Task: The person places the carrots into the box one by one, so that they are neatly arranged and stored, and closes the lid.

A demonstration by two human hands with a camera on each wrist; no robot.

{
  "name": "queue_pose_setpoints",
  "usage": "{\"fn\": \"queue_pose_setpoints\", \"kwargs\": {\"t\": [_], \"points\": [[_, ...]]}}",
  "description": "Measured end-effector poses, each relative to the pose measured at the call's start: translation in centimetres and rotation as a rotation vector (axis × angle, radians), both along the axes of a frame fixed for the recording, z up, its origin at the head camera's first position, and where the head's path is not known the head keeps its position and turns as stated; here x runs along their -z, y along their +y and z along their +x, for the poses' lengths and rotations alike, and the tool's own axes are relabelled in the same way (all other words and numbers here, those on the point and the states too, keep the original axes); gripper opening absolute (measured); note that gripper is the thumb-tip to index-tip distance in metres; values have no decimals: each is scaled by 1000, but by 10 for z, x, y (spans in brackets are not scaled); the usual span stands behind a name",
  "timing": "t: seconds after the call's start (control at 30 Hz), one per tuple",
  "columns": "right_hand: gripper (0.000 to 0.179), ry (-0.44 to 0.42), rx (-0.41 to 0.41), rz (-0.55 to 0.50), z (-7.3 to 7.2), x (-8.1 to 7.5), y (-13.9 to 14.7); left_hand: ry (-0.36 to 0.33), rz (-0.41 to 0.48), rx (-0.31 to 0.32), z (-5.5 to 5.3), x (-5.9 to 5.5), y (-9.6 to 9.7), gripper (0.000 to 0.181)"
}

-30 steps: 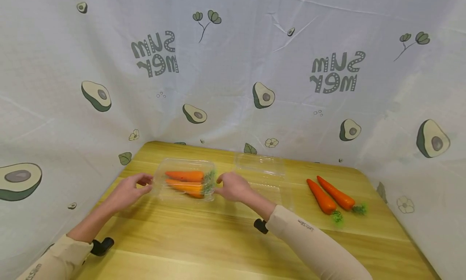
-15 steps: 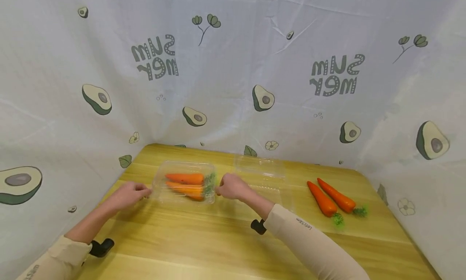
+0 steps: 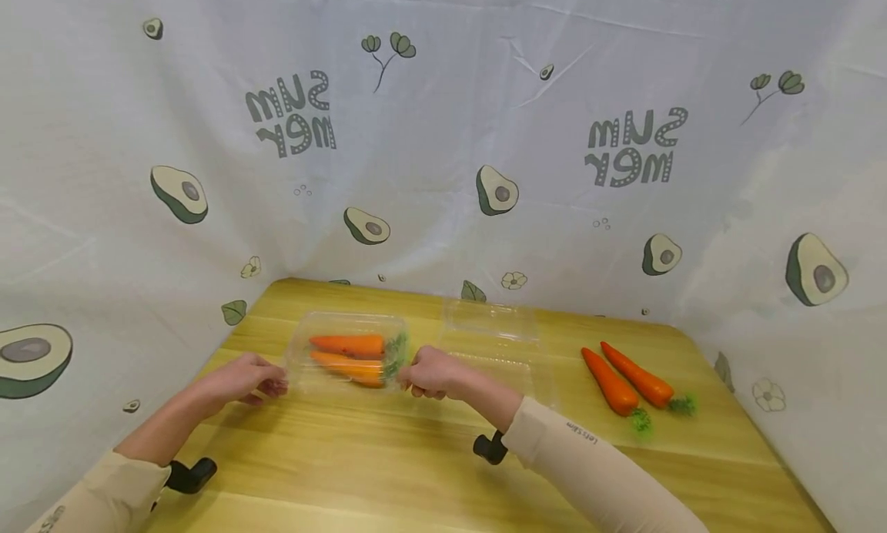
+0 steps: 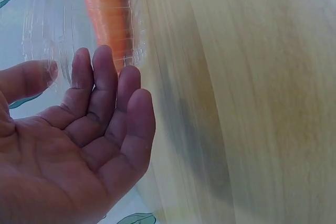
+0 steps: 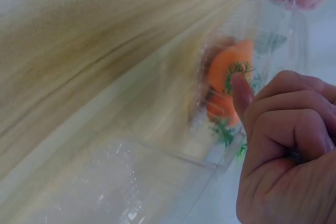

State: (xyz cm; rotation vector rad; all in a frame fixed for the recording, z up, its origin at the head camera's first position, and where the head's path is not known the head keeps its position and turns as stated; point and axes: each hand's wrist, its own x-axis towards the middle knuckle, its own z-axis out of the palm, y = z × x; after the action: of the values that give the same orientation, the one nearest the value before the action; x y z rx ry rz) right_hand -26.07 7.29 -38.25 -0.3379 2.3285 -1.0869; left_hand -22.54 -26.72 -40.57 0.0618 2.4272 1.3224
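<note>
A clear plastic clamshell container (image 3: 315, 329) with its lid over the base holds two orange carrots (image 3: 349, 345) with green tops. By its left near corner, my left hand (image 3: 251, 379) has its fingers loosely bent and apart from the thumb. In the left wrist view, the thumb (image 4: 39, 76) overlaps the plastic edge, and the palm shows bare. My right hand (image 3: 435, 373) is at the container's right near corner, fingers curled in at the rim. The right wrist view shows one fingertip (image 5: 240, 90) against the plastic beside the carrot tops; its other fingertips are hidden.
A second clear container (image 3: 488, 317) lies with its lid up behind my right forearm. Two more carrots (image 3: 624, 383) lie on the wooden table (image 3: 360, 464) at the right. A patterned white curtain (image 3: 430, 132) encloses the table's back and sides.
My right hand has moved down and slightly left along the container's right edge. My left hand has shifted down, its fingers now looser. The lid seems unmoved and the carrots stay put.
</note>
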Motion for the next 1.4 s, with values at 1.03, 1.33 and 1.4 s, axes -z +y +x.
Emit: {"fn": "queue_pose_setpoints", "kwargs": {"t": [1.03, 1.33, 1.4], "points": [[41, -72, 138, -160, 11, 11, -16, 57, -18, -42, -3, 6, 6, 32], [38, -105, 137, -195, 14, 9, -20, 28, -14, -59, -7, 5, 0, 35], [40, -113, 142, -201, 15, 9, -21, 22, -10, -61, -8, 4, 0, 35]]}}
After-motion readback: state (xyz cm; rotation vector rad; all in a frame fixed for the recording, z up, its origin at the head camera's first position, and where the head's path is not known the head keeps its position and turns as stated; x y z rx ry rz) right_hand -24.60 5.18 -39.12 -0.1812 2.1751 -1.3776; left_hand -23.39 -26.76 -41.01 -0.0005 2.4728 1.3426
